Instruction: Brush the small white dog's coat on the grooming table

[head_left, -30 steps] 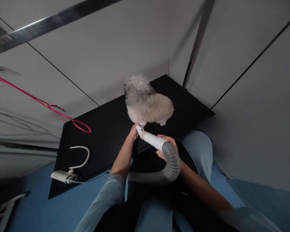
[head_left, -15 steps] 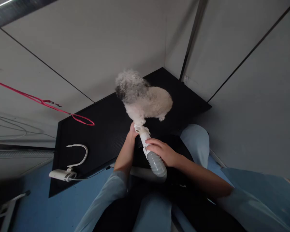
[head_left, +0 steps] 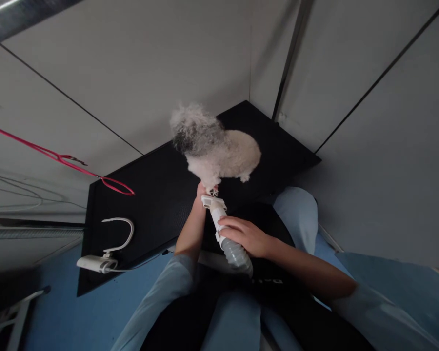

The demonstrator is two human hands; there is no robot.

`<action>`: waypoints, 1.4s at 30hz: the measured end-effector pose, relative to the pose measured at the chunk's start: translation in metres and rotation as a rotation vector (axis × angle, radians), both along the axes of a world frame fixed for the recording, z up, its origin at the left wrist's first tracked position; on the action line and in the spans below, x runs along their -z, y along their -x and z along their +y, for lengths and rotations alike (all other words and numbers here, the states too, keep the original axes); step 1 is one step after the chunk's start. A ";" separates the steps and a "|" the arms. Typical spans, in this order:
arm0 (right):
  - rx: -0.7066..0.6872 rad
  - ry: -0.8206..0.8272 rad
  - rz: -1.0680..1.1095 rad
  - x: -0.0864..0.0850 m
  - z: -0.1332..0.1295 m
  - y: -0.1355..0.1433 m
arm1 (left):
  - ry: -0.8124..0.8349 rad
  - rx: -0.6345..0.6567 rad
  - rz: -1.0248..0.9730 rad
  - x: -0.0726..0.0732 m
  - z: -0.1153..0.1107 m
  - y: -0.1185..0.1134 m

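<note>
A fluffy dog [head_left: 223, 151], cream-bodied with a grey-and-white head, is on the black table [head_left: 153, 204]. My left hand [head_left: 201, 191] is closed around one of its paws at the near side; the dark pads show between the fingers. In my right hand [head_left: 247, 235] is a white dryer nozzle [head_left: 217, 212], my fingers wrapped over its upper side. A ribbed grey hose [head_left: 237, 256] runs from it back toward my body. The nozzle's wide flat mouth sits just short of the paw, close to my left hand.
At the table's left end stands a white device [head_left: 97, 263] with a curved arm and a cable. A red leash loop [head_left: 117, 186] hangs over the left side. Grey wall panels [head_left: 175, 63] rise behind the table, and the floor [head_left: 66, 307] is blue.
The nozzle has drawn back slightly toward me, so the paw pads now show. The dog's head has shifted a little to the left. The red leash has swung left.
</note>
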State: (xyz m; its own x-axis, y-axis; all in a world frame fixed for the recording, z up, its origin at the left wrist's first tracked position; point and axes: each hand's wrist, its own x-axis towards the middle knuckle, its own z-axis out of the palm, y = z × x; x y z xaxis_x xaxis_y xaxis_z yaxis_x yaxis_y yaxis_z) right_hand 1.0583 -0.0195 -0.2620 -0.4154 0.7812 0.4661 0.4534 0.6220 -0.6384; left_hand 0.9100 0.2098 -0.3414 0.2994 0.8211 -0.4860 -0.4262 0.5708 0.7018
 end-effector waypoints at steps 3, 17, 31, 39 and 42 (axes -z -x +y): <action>0.018 -0.003 -0.001 -0.001 0.000 0.000 | -0.006 -0.086 -0.050 0.000 0.003 -0.001; 0.335 -0.342 0.063 0.035 0.016 -0.011 | -0.197 0.129 0.613 0.022 -0.003 0.049; 0.033 -0.454 -0.369 -0.002 0.045 -0.034 | -0.361 0.038 0.705 0.016 -0.020 0.058; 0.179 -0.677 -0.395 0.002 0.045 -0.026 | -0.300 -0.006 0.654 0.026 -0.035 0.045; 0.257 -0.667 -0.347 0.008 0.047 -0.020 | -0.303 -0.020 0.716 0.027 -0.036 0.043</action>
State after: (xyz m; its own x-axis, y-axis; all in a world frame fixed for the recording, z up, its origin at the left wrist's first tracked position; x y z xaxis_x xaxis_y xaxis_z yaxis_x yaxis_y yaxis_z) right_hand 1.0788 0.0277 -0.2701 -0.4674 0.4739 0.7463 0.7392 0.6725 0.0360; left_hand 0.8671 0.1740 -0.3689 -0.0189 0.9510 -0.3087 0.1816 0.3068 0.9343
